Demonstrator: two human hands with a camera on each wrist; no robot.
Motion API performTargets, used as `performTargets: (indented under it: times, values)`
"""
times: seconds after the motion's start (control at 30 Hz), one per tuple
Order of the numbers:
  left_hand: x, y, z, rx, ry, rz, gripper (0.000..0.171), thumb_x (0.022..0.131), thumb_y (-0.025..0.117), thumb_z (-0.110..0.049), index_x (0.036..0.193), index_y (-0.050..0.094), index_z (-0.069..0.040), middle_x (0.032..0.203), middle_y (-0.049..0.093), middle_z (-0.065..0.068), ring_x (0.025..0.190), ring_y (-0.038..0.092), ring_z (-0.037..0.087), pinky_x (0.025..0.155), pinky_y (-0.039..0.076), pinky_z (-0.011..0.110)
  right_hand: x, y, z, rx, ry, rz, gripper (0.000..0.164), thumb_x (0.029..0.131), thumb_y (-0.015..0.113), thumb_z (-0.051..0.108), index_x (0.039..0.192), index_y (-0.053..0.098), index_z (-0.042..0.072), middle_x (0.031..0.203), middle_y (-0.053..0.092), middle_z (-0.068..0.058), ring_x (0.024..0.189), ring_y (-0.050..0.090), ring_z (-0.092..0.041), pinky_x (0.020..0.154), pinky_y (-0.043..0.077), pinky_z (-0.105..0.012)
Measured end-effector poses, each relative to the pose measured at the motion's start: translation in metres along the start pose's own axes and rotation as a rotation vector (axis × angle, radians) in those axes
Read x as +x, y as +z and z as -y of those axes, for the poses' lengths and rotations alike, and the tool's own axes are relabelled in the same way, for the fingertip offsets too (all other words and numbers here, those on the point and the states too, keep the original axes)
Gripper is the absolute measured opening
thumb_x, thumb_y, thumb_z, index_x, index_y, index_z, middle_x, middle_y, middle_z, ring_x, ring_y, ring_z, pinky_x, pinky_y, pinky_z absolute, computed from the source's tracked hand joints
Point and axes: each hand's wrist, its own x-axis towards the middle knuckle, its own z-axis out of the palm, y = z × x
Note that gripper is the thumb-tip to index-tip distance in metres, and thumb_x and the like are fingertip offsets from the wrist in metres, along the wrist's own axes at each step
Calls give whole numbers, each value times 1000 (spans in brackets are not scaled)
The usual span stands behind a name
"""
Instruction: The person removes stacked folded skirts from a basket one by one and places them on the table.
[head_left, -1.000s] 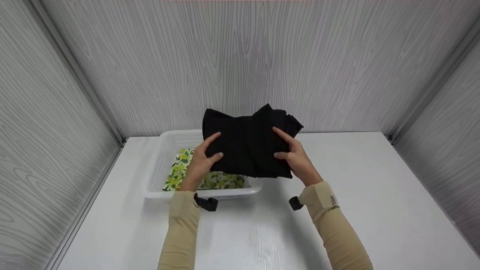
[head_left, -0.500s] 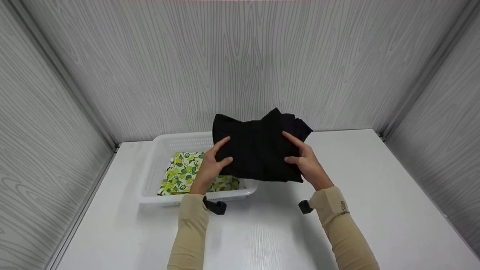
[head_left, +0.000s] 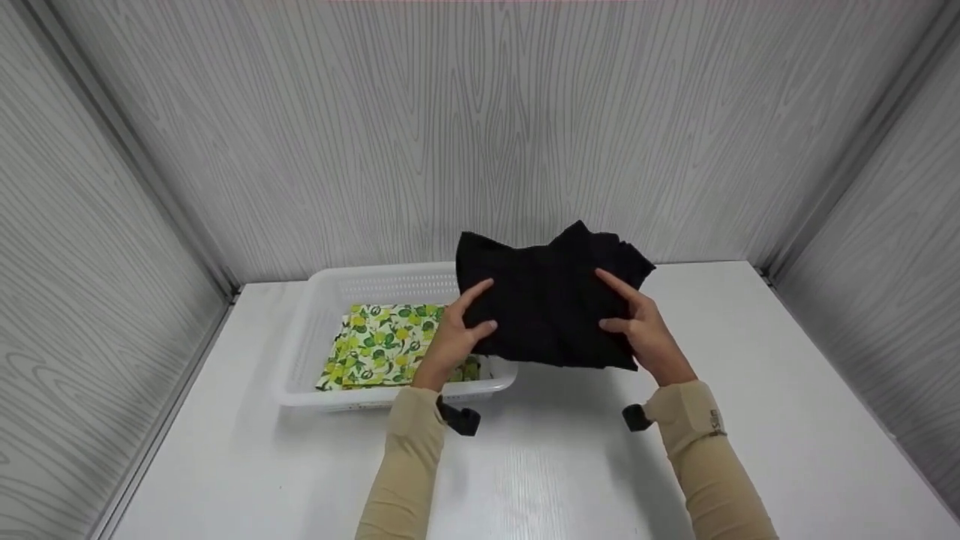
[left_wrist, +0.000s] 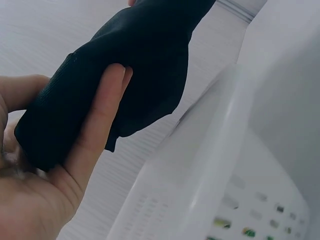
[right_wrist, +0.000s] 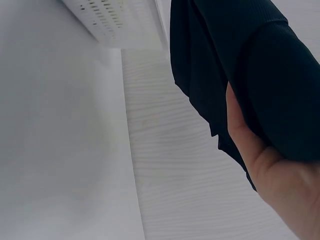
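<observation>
A folded black cloth (head_left: 547,307) is held up between both hands, over the table and partly across the basket's right end. My left hand (head_left: 454,334) grips its left side, thumb and index finger on the near face; in the left wrist view the fingers (left_wrist: 100,115) wrap the dark fabric. My right hand (head_left: 645,334) grips the right side the same way, and the right wrist view shows a finger (right_wrist: 240,125) tucked into the folds. Beneath and left of the cloth, folded fabric printed with lemons and leaves (head_left: 390,341) lies inside a white plastic basket (head_left: 300,341).
The white table (head_left: 757,412) stretches in front and to the right. A grey wood-grain panel (head_left: 480,120) rises behind the basket, with side panels at left and right. Dark wrist-camera mounts (head_left: 459,418) stick out inward from both sleeves.
Both hands have carried the black cloth to the right, and slightly down in the view. More of the lemon-print fabric in the basket now shows.
</observation>
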Motion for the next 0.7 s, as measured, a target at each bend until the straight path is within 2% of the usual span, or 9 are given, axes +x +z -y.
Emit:
performTargets:
  times: [0.27, 0.53, 0.7]
  values:
    - [5, 18, 5, 48, -33, 43, 69, 93, 65, 4, 155, 43, -14, 163, 30, 12, 151, 21, 32, 120, 20, 54, -5, -20, -3, -55, 15, -32, 83, 83, 52, -25, 158, 34, 5, 165, 20, -14, 149, 21, -29, 119, 21, -48]
    - [11, 40, 6, 47, -40, 69, 72, 89, 66, 7, 155, 44, -14, 162, 33, 10, 150, 23, 30, 119, 22, 52, -11, -40, -8, -92, 54, -65, 81, 85, 52, -22, 158, 38, 12, 167, 17, -12, 149, 20, -30, 119, 21, -49]
    - [16, 60, 5, 56, -90, 70, 72, 90, 63, 8, 155, 43, -16, 162, 32, 10, 150, 23, 28, 118, 25, 50, -12, -54, -11, -121, 74, -94, 81, 84, 52, -22, 157, 41, 12, 167, 17, -12, 149, 19, -30, 119, 19, -49]
